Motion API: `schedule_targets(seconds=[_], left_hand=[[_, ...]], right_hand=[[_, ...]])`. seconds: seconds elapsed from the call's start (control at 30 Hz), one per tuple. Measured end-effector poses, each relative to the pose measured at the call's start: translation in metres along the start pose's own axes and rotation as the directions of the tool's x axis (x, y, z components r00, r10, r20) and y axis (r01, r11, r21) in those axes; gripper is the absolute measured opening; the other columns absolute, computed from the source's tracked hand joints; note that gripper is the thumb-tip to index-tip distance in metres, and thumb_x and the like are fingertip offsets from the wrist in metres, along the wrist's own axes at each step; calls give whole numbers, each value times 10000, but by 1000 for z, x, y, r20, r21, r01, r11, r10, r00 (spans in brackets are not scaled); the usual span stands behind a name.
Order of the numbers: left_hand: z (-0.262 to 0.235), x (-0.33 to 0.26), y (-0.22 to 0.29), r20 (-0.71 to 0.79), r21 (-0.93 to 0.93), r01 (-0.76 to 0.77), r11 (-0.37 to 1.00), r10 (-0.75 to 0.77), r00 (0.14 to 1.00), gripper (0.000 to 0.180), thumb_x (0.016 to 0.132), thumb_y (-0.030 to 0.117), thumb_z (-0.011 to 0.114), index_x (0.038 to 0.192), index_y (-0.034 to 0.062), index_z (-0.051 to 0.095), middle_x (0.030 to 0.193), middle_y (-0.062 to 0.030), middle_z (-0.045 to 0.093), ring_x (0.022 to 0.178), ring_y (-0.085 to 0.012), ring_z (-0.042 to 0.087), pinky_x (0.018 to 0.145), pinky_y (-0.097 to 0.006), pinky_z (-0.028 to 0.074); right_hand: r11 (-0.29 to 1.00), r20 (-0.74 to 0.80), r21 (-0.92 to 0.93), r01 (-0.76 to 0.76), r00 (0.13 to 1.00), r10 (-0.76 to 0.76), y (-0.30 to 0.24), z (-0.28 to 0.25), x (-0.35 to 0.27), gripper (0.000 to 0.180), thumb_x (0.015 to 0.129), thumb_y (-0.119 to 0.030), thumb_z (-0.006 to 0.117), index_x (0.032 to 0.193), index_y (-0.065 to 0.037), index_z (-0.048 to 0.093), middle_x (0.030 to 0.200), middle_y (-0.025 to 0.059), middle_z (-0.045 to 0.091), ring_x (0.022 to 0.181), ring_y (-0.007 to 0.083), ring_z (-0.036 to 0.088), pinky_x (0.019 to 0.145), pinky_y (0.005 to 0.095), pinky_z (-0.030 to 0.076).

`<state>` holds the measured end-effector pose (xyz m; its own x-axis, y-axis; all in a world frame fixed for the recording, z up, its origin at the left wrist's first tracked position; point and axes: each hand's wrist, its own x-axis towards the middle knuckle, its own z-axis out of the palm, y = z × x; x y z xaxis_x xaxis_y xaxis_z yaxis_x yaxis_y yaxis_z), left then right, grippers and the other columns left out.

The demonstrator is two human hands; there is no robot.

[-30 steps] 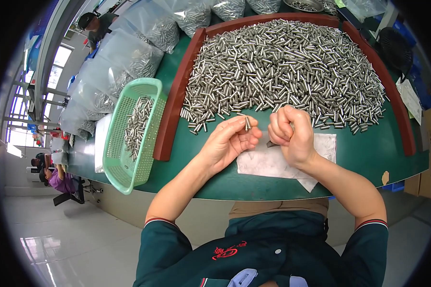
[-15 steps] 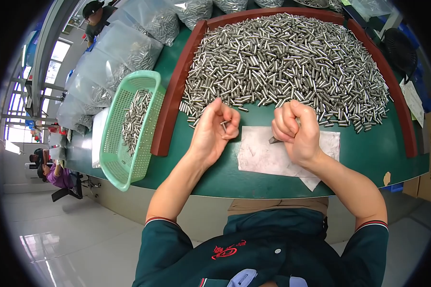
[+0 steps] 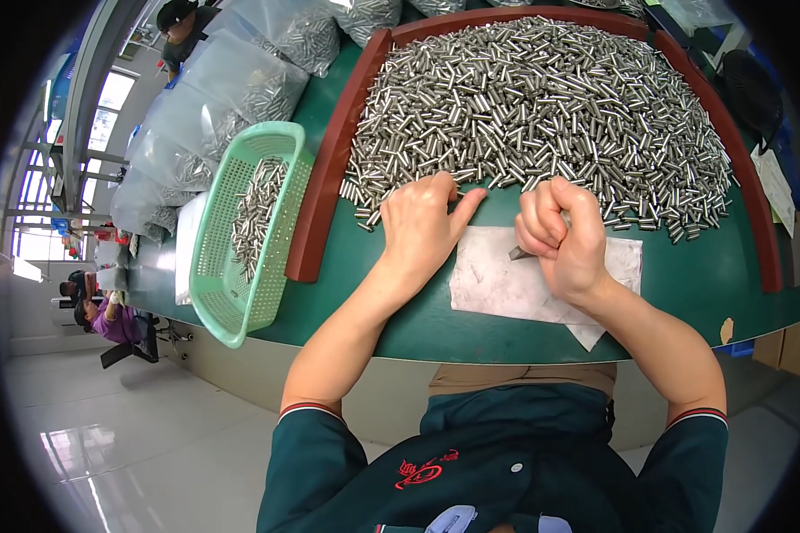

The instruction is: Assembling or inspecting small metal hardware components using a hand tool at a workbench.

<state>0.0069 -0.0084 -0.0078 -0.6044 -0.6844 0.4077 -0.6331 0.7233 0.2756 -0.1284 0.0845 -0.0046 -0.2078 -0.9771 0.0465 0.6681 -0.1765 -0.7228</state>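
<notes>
Short shiny metal pins [image 3: 542,98] lie in a large heap on the green table [image 3: 391,333]. At the heap's near edge, my left hand [image 3: 422,218] is turned back-up, its thumb stretched out to the right and apart from the fingers. Its fingertips are bent down out of sight, and I see no pin in it. My right hand [image 3: 564,235] is closed in a fist above a smudged white cloth [image 3: 489,284]. A grey metal piece [image 3: 519,253] pokes out of its lower left side; the rest of it is hidden.
Dark red wooden rails [image 3: 318,195] border the heap. Left of them, a green perforated basket [image 3: 212,298] holds more pins. Clear plastic bags of pins [image 3: 258,84] stand along the far left. A black fan [image 3: 748,93] is at the right. Other people are in the background.
My left hand has turned from palm-up, with a pin at its fingers, to back-up, and moved slightly right. My right fist stays closed. The whole view has shifted a little.
</notes>
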Motion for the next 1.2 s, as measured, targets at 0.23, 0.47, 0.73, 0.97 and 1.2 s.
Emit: schedule_targets(seconds=[0.23,0.47,0.73,0.97,1.2], left_hand=[[-9,-8,-5,45,25,27,999,-28,999,156,682,149,648,662,29,551,448,-72,474,406,-232,499,413,-343,379],[-25,-9,-13,310,-518,352,780,-212,927,86,805,94,575,777,21,540,650,4,548,514,-24,381,440,-184,292],[-22,-9,-13,676,-733,680,13,-97,730,105,831,76,549,935,55,548,794,-33,571,561,-24,377,470,-160,263],[-20,-10,-15,671,-740,673,-4,-69,738,109,846,87,528,935,30,554,783,-38,567,530,-22,340,466,-165,255],[-21,-9,-16,679,-733,680,-13,-61,731,132,855,90,509,947,6,552,776,-51,570,502,-16,309,463,-168,252]], right_hand=[[1000,-9,-26,2,1000,-2,-3,1,-1,373,840,-168,315,481,-91,254,443,8,271,402,84,205,390,229,196],[1000,-2,-18,3,1000,-3,-2,1,-1,369,840,-165,315,482,-92,255,446,9,274,405,84,207,387,228,196],[1000,-11,2,-4,1000,4,-2,0,0,368,843,-169,311,487,-91,258,446,10,273,400,83,204,384,227,195],[1000,-9,11,-13,1000,13,-2,0,0,375,849,-179,313,488,-90,260,444,9,272,392,81,199,380,229,186],[1000,-12,17,-12,1000,13,-2,0,0,379,853,-185,312,489,-91,262,443,7,270,392,79,196,378,230,183]])
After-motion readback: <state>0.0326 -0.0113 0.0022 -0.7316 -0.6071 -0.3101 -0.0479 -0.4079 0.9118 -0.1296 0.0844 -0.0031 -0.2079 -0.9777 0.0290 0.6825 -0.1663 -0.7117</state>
